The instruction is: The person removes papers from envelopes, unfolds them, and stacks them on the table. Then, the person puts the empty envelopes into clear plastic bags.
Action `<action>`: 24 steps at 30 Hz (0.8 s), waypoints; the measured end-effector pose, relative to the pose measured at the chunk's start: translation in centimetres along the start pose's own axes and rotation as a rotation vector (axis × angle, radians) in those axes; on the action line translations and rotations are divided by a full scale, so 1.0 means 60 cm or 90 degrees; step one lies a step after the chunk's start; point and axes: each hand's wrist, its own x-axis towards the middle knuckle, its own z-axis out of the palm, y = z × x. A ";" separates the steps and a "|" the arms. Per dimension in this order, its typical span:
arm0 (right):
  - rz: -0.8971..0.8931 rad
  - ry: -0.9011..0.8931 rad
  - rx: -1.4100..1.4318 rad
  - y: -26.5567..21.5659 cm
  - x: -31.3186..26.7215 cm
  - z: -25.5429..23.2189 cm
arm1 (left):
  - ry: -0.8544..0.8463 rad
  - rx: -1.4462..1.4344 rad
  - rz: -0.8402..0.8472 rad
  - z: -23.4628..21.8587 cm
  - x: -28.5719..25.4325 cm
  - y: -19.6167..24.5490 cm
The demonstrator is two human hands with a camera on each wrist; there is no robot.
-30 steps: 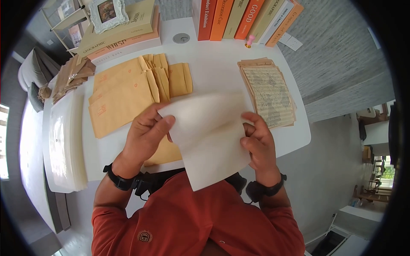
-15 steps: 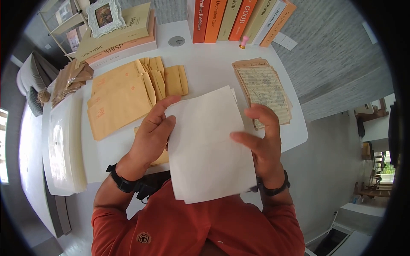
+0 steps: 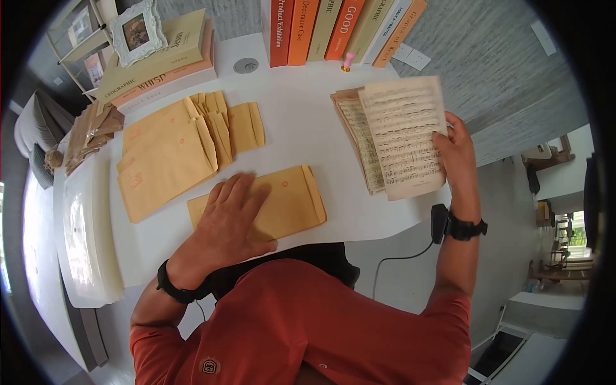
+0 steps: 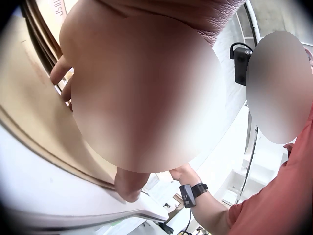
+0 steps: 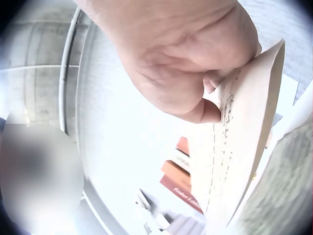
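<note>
In the head view, the right hand [image 3: 457, 153] pinches the right edge of a printed music sheet [image 3: 410, 147], held over a pile of similar sheets [image 3: 360, 138] on the table's right side. The right wrist view shows the thumb and fingers of that hand [image 5: 195, 73] on the sheet [image 5: 230, 142]. The left hand [image 3: 226, 221] lies with spread fingers on a single tan envelope [image 3: 289, 199] near the table's front edge. Part of this envelope is hidden under the palm. Much of the left wrist view is blurred, with the envelope surface [image 4: 44, 117] beside the left hand [image 4: 132, 93].
Tan envelopes [image 3: 168, 154] lie overlapping at the left, behind the left hand. Further left are clear plastic sleeves [image 3: 88, 237] and brown packets [image 3: 93, 131]. Upright books [image 3: 333, 29] line the back, and stacked books [image 3: 163, 64] carry a white picture frame [image 3: 136, 33].
The right hand has moved right, and the printed side of the paper now shows instead of its blank side. The left hand has let go of the paper and come down onto the front envelope.
</note>
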 end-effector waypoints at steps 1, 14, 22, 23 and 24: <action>0.021 -0.030 0.004 0.021 0.018 -0.006 | -0.010 0.006 -0.011 0.002 0.001 0.001; -0.343 -0.120 -0.148 -0.024 -0.118 0.106 | 0.063 -0.051 -0.021 -0.019 0.007 0.014; -0.237 -0.259 0.070 -0.035 -0.197 0.214 | 0.162 -0.025 0.049 -0.012 -0.012 0.018; -0.221 -0.260 0.083 -0.042 -0.198 0.214 | 0.165 -0.022 0.042 -0.011 -0.013 0.016; -0.215 -0.248 0.101 -0.049 -0.204 0.213 | 0.171 -0.026 0.040 -0.009 -0.014 0.013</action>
